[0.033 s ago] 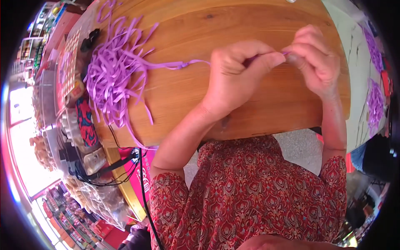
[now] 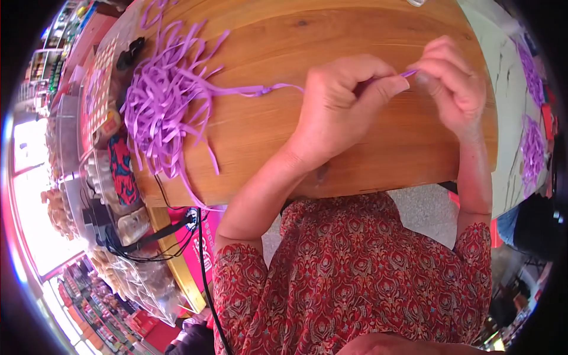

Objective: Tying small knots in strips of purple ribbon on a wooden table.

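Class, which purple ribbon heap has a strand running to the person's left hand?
The large heap on the wooden tabletop, its knotted strand leading to the left hand; the smaller upper-right heap and lower-right heap lie on the white marbled surface.

Purple ribbon point(image 2: 410, 73) shows only briefly between hands; its rest is hidden inside fingers of left hand point(image 2: 349, 100) and right hand point(image 2: 452, 86). Left palm not visible. Right fingertips slightly blurred, exact grip unclear. Knot point(image 2: 260, 90) too small for telling its form. Pale object point(image 2: 416, 2) cut by upper edge, kind unclear. Shelf goods point(image 2: 97, 302) at lower left blurred. Black cable point(image 2: 204, 266) cut by lower edge.
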### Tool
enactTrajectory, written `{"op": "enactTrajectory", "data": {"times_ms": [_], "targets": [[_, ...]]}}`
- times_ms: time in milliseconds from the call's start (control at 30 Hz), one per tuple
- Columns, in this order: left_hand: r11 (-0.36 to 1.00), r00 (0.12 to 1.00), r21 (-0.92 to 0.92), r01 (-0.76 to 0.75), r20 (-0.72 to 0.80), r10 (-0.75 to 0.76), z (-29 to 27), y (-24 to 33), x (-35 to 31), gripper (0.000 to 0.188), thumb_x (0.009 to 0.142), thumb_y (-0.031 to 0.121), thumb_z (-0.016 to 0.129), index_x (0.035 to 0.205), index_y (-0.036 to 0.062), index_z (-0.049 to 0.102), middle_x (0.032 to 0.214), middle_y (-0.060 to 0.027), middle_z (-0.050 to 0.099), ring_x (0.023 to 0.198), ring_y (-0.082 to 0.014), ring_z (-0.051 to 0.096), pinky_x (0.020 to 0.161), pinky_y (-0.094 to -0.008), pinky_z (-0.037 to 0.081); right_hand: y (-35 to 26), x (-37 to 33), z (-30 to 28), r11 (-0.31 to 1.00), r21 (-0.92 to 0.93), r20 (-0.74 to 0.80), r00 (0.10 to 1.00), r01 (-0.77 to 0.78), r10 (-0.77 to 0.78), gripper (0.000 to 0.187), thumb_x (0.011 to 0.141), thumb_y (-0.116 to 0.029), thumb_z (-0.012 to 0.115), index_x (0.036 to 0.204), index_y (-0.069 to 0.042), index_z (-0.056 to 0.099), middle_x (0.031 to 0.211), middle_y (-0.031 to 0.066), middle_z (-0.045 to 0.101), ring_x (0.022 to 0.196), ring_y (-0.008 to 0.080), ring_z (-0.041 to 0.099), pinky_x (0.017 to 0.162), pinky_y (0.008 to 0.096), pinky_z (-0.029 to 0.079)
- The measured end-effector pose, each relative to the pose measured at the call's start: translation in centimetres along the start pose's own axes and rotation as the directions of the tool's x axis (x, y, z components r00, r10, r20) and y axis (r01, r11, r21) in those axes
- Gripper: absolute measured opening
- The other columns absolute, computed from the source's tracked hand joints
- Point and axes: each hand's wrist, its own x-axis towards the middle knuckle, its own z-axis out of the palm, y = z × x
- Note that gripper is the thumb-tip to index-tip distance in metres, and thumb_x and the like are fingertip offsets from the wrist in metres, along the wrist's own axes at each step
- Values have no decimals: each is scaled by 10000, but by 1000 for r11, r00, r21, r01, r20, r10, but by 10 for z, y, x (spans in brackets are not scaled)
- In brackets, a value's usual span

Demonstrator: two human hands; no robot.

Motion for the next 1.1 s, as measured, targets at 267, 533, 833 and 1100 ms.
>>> {"op": "enactTrajectory", "data": {"times_ms": [267, 533, 833, 1100], "targets": [[720, 956, 675, -164, -72, 286, -67, 25, -13, 228, 730, 48, 673, 954, 36, 632, 890, -143, 567, 767, -299, 558, 652, -352, 470, 5, -8, -21, 974, 23, -69, 971, -227, 228, 121, 815, 31, 595, 931, 15, 625, 863, 58, 573, 776, 152, 526, 669, 245, 421], [262, 959, 956, -136, 61, 275, -125, -12, -44, 201, 706, 71, 674, 903, 45, 648, 891, -86, 575, 860, -289, 516, 751, -387, 429, -24, 28, 24, 885, -455, 187, 982, 100, -14, 397, 734, -96, 666, 1121, -55, 587, 1034, 62, 573, 948, 232, 534, 813, 348, 408], [569, 944, 792, -221, 29, 327, -94, 15, -53, 124, 761, 44, 610, 878, 82, 626, 863, -68, 594, 844, -269, 525, 784, -376, 362, -52, 50, 88, 948, -92, 145, 946, 304, -290, 448, 668, -157, 703, 1079, -13, 596, 939, 61, 577, 865, 216, 545, 752, 352, 409], [987, 993, 150, 58, -113, -41, -63, 26, -75, 104, 813, 58, 606, 913, 32, 598, 770, -101, 595, 728, -262, 564, 680, -342, 444, -75, 42, 63, 919, -65, 102, 919, 389, -381, 279, 654, -44, 689, 918, 21, 623, 762, 62, 560, 693, 207, 547, 650, 332, 415]]}}
